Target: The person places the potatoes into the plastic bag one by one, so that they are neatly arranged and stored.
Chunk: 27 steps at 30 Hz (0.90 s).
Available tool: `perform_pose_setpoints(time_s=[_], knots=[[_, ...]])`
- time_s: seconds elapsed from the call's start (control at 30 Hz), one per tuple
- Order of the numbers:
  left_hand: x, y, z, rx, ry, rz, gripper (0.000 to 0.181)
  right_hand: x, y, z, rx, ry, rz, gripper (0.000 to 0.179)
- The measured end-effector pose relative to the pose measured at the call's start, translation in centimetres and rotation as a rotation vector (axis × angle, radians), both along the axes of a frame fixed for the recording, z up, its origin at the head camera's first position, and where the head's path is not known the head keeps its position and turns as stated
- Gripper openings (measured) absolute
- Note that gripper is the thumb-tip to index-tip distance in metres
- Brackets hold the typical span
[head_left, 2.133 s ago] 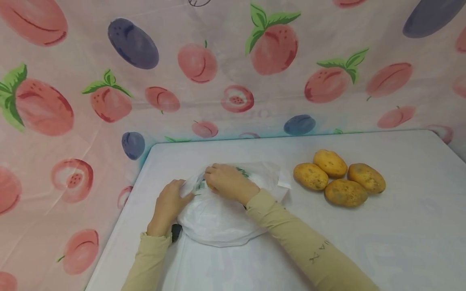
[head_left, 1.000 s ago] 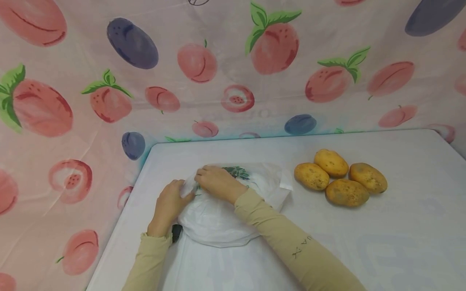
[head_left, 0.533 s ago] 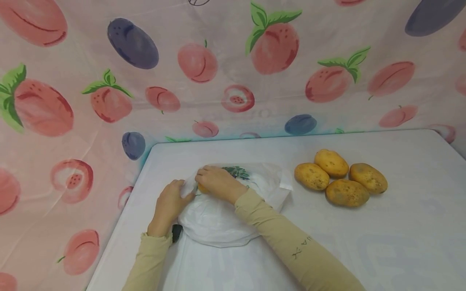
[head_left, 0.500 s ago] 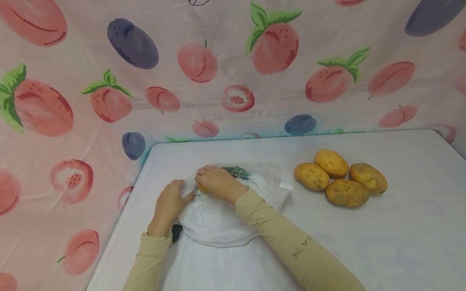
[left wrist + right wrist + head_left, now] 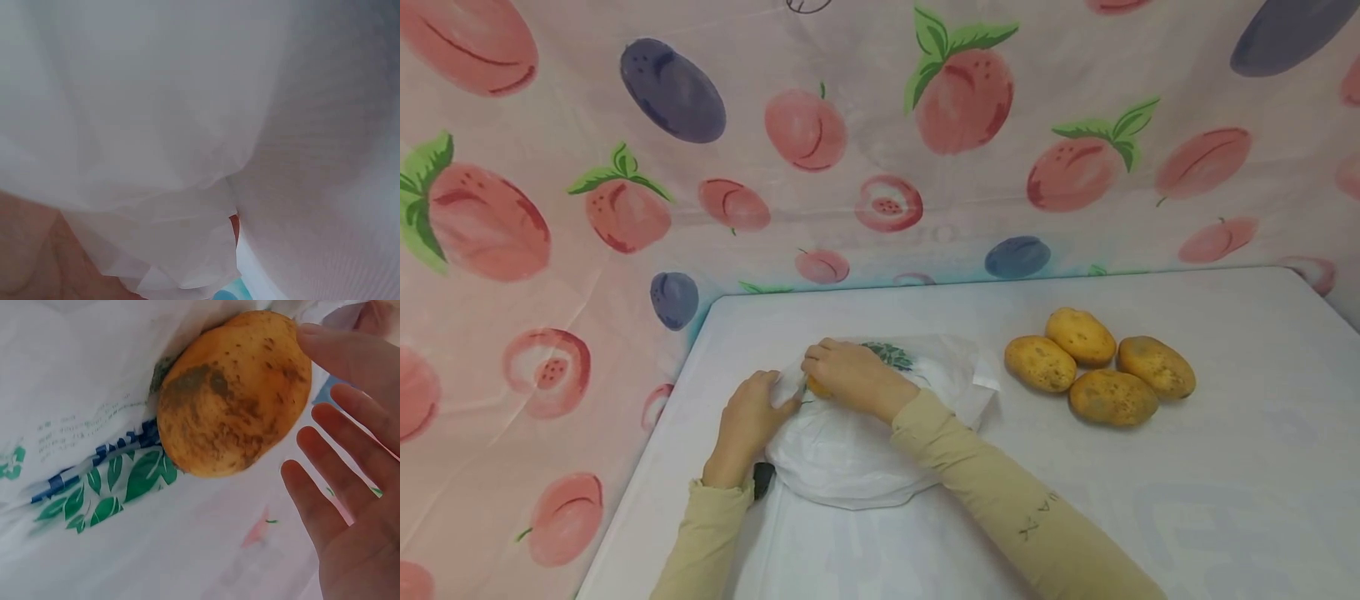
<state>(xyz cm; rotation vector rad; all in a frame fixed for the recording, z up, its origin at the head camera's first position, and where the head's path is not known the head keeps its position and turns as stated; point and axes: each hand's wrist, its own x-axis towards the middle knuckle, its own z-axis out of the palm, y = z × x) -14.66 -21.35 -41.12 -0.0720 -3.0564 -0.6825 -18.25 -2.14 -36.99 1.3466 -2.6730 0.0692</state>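
A white plastic bag point(image 5: 857, 458) with green leaf print lies on the table, bulging. At its far left edge, my left hand point(image 5: 747, 425) holds the bag's rim between thumb and fingers; bag film fills most of the left wrist view. My right hand point(image 5: 853, 375) is over the bag's upper left part. In the right wrist view, a brown-spotted yellow potato point(image 5: 237, 394) lies against the printed plastic. The right thumb's tip is right at that potato's edge, while the other fingers point(image 5: 337, 481) extend straight and spread, apart from it. In the head view the right hand covers most of this potato.
Several potatoes point(image 5: 1078, 336) sit in a close cluster on the white table point(image 5: 1225, 467), right of the bag. A small black object point(image 5: 763, 480) shows beside the left wrist. Behind the table hangs a pink fruit-print cloth point(image 5: 880, 167).
My right hand has shifted left across the bag since the oldest frame, and a bit of yellow potato shows again beneath it. The left hand and the clustered potatoes stay put.
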Motion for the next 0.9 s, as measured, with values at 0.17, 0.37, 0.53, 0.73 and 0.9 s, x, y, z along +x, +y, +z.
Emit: perform_pose_setpoints(time_s=[0.17, 0.37, 0.53, 0.73, 0.9], knots=[[0.0, 0.0, 0.0, -0.002, 0.008, -0.003, 0.056, 0.5, 0.6, 0.6, -0.022, -0.004, 0.004, 0.026], [0.0, 0.0, -0.1, 0.002, 0.019, -0.008, 0.056, 1.1, 1.6, 1.3, -0.06, -0.006, 0.016, 0.028], [0.0, 0.0, -0.1, -0.007, 0.019, -0.016, 0.056, 1.5, 2.4, 1.7, -0.094, -0.028, 0.012, 0.03], [0.0, 0.0, 0.0, -0.015, 0.008, -0.01, 0.055, 1.8, 3.5, 2.0, -0.108, -0.056, 0.002, 0.038], [0.0, 0.0, 0.0, -0.016, 0.0, -0.006, 0.056, 2.3, 4.5, 2.3, -0.122, -0.049, 0.009, 0.039]])
